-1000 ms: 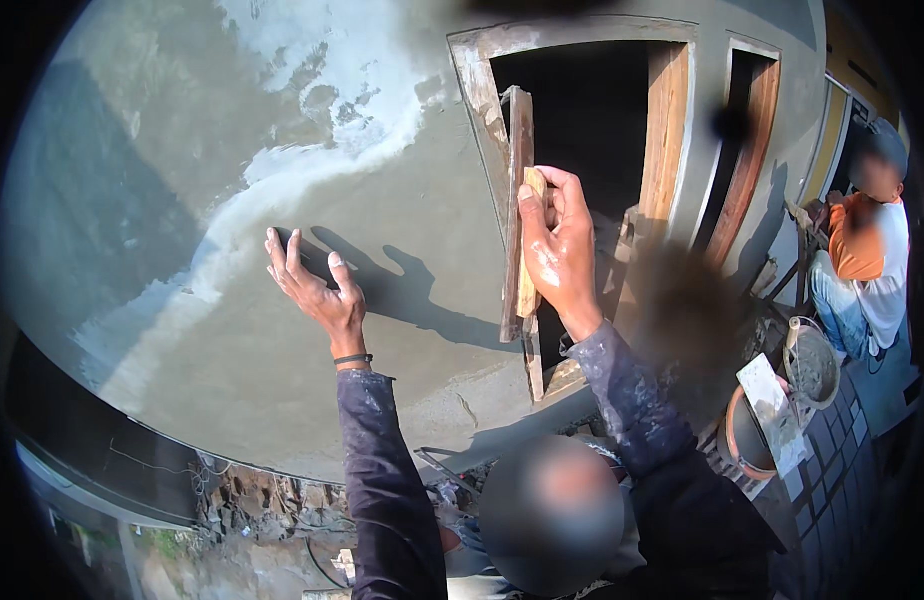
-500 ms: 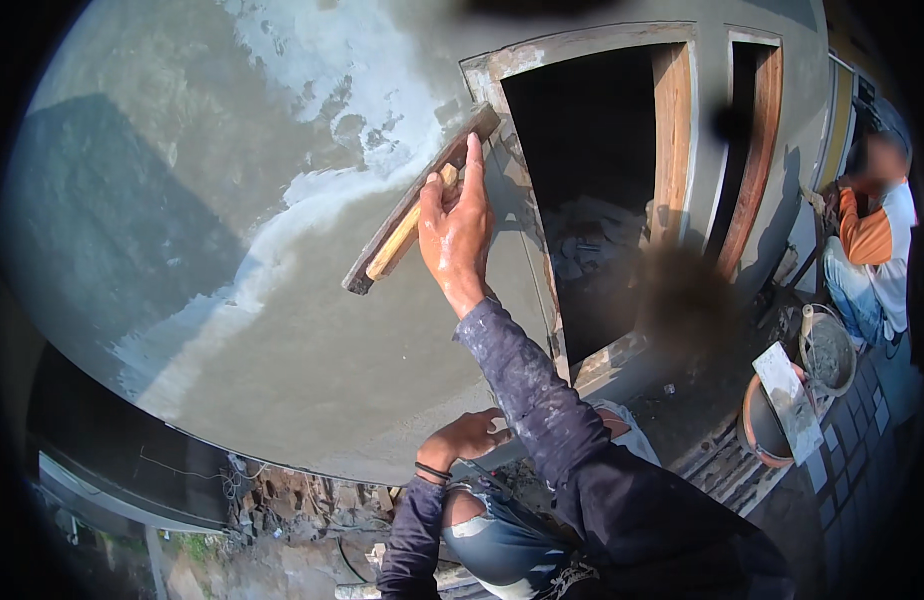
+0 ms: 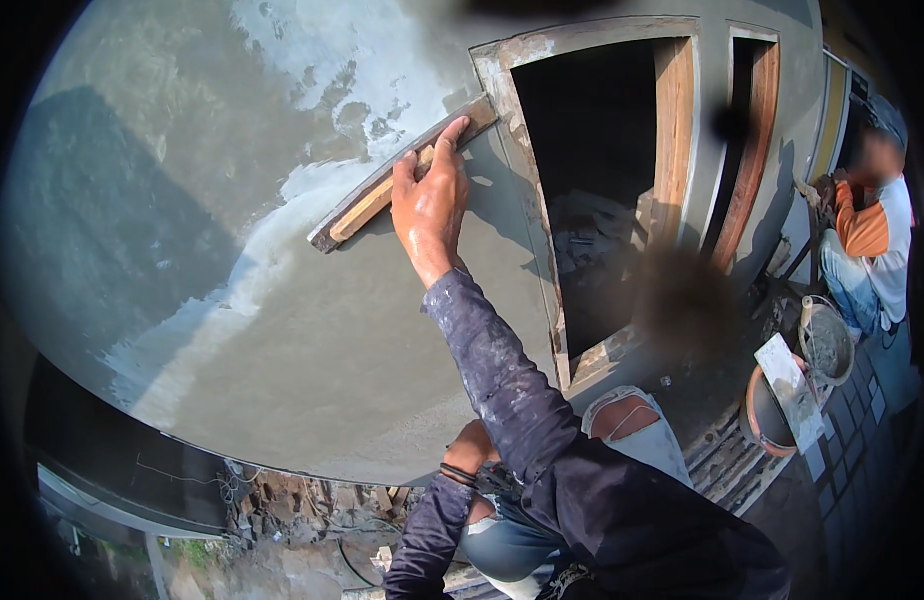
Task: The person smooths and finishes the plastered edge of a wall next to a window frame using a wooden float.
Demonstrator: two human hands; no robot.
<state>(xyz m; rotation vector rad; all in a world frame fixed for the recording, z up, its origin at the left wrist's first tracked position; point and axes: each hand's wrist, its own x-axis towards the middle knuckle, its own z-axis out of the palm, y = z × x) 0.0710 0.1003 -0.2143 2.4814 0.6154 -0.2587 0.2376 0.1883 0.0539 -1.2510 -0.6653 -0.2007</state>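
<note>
Presently, the head view shows the right hand (image 3: 430,212) at the centre of the frame, its fingers (image 3: 451,140) clamped on the pale wooden handle of a float (image 3: 367,202). The float lies against the grey plastered wall (image 3: 312,370), tilted, its upper end beside the corner of a weathered wooden frame (image 3: 494,78) and its lower end pointing toward the left of the frame. A whitish, uneven band (image 3: 272,235) runs diagonally across the plaster, from upper centre to lower left. The left hand (image 3: 472,446) is at lower centre, partly covered by the right sleeve (image 3: 507,375) and near a knee; whether its fingers are apart or together cannot be told. Dark bands (image 3: 458,473) circle that wrist. At lower right, a white board (image 3: 790,392) rests across an orange-brown basin (image 3: 756,425), with a bucket (image 3: 832,345) of grey material just beside. At far right, another person (image 3: 887,240) sits low, in orange sleeves. Rubble (image 3: 292,505) lies at lower left.
</note>
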